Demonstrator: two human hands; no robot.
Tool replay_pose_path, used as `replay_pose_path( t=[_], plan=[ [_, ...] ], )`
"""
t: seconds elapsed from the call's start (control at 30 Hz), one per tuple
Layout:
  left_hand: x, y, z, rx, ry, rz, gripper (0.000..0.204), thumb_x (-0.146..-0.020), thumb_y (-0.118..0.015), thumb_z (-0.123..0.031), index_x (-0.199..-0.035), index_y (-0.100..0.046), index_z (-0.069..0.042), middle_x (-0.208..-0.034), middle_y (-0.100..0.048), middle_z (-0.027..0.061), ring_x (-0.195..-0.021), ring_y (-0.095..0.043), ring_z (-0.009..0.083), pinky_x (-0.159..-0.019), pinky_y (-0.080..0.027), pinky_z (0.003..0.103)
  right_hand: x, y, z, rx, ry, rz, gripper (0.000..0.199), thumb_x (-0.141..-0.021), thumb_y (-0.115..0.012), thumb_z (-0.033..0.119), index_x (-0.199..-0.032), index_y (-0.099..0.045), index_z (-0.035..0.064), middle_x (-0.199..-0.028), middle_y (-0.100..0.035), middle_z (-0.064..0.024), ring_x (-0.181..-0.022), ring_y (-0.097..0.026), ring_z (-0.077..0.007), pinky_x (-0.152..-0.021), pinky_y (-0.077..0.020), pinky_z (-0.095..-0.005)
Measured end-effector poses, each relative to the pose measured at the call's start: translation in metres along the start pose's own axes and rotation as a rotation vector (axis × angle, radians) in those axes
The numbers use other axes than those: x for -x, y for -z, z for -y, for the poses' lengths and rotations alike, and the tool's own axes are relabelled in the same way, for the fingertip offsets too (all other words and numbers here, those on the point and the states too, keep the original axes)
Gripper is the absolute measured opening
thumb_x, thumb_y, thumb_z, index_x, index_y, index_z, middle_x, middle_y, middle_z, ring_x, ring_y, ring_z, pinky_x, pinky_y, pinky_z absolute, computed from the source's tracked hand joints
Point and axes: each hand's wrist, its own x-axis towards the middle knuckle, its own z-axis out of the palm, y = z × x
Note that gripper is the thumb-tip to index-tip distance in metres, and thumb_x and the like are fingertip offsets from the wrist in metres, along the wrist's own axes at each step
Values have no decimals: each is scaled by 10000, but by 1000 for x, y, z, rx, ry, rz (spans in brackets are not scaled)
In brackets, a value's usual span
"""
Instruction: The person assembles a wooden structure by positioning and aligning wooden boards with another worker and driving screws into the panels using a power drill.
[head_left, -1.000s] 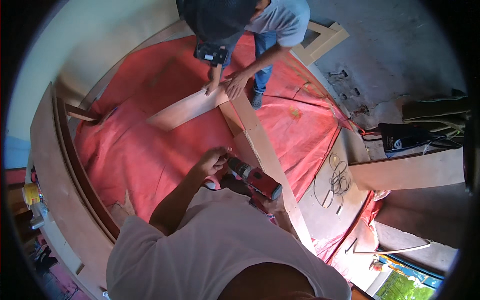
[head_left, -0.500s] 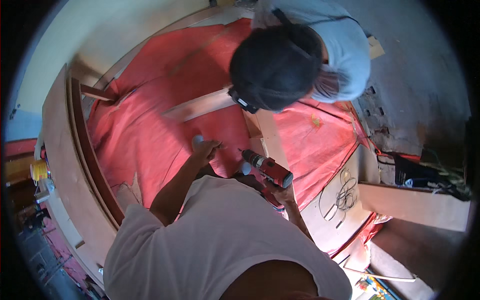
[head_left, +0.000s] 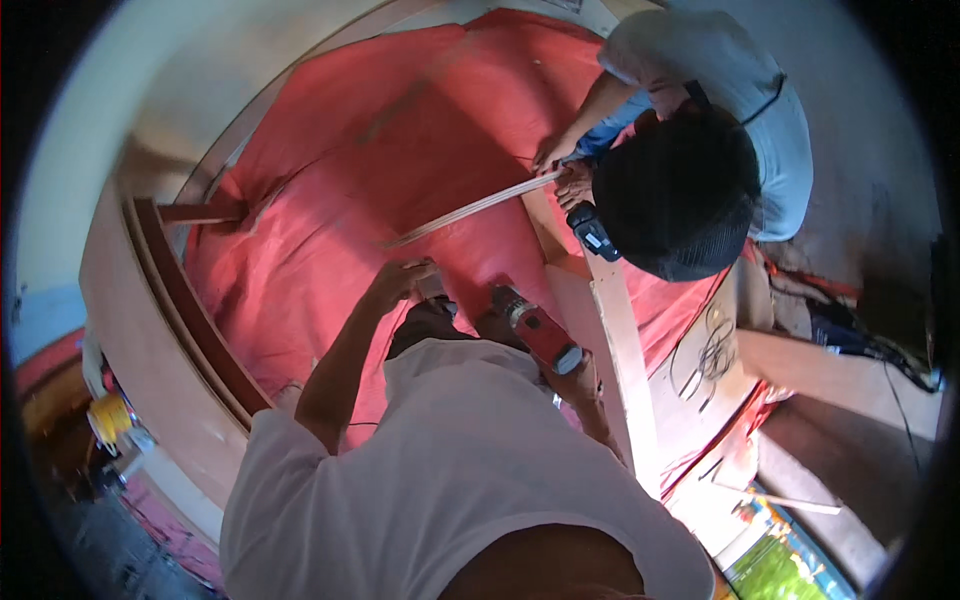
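Red drill [head_left: 547,337] sits just right of centre, held in front of the white shirt [head_left: 470,460], its dark chuck [head_left: 508,301] aimed up and to the left over the floor covering. From the far left: a yellow roll [head_left: 110,416] stands near the outer side of a big curved wooden panel [head_left: 145,335], which has a dark brown strip [head_left: 205,335] along its inner side. A short wooden bar [head_left: 205,214] juts from the panel's upper part toward the rumpled red sheet [head_left: 330,165] spread over the floor. Above the sheet is the left hand [head_left: 402,281], fingers bent and near one another; whether anything small is pinched there, I cannot tell. Beyond it a thin board [head_left: 475,209] slants up to the right, shown edge-on. Next comes the drill, with the right hand [head_left: 577,382] wrapped around its grip, though most of the fingers are hidden. Just to the right runs a long pale board [head_left: 622,365]. At the thin board's upper end are a co-worker's hands [head_left: 572,186], close together; that person leans in wearing a dark cap [head_left: 680,190]. Farther right lie a loosely coiled cable [head_left: 714,352] and a wide wooden plank [head_left: 835,368]
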Motion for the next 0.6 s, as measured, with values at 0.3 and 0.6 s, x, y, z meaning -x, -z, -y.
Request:
replay_pose_path(
  t=[0.3, 0.6],
  plan=[
    [-6, 100, -2, 253, 143, -241, 277, -867, -556, -306, -950, -647, -57, -659, -556, -14, -432, -356, 41, -376, -243, 198, -81, -66, 87, 30, 82, 384, 406, -630, -706, 208, -1004, -611, 81, -867, -637, -141, -730, -628, -287, -609, -490, -350],
    [-30, 224, -59, 637, -9, -25, 260, -924, -472, -220, -1129, -519, -68, -923, -645, 47, -418, -298, 21, -368, -224, 162, -132, -169, 177, -12, 345, 182, 350, -669, -714, 161, -988, -596, 80, -865, -613, -87, -742, -603, -239, -643, -486, -325]
  ],
)
